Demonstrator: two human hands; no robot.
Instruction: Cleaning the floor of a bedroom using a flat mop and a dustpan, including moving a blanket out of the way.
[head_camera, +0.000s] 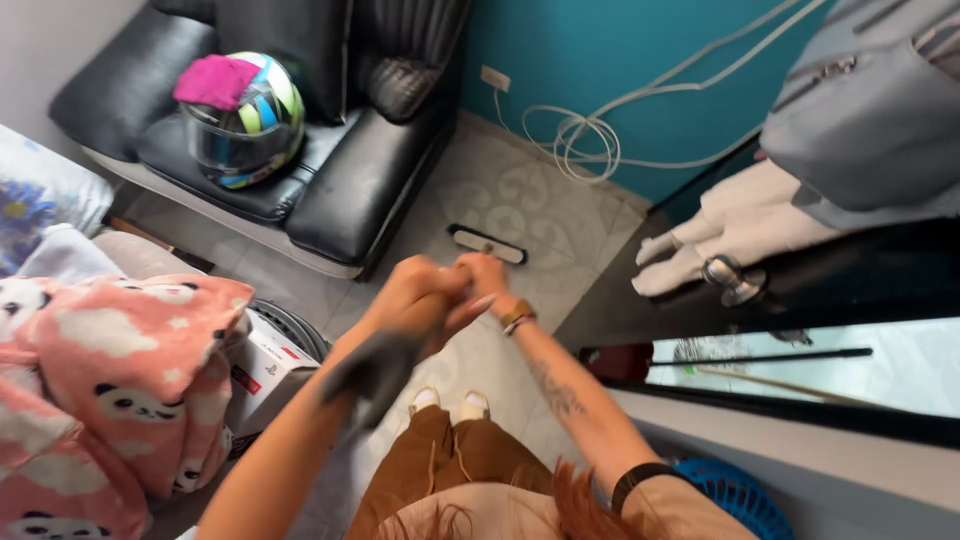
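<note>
Both hands, left hand (415, 290) and right hand (480, 275), close together around a dark cloth (375, 370) (blurred) that hangs lengthwise down from the left fist, above the shoes (450, 403).

A helmet (243, 122) sits on the black sofa (330, 170) at eleven o'clock; panda blanket (120, 390) at eight; cables (590, 135) at one.

Head camera looks steeply down, close (single view), facing tiled floor (500, 190).

Bare forearms; the right one tattooed, with a gold wristwatch (517, 317) and black elbow band (640, 476). Brown trousers (440, 470), white shoes (450, 403).
</note>
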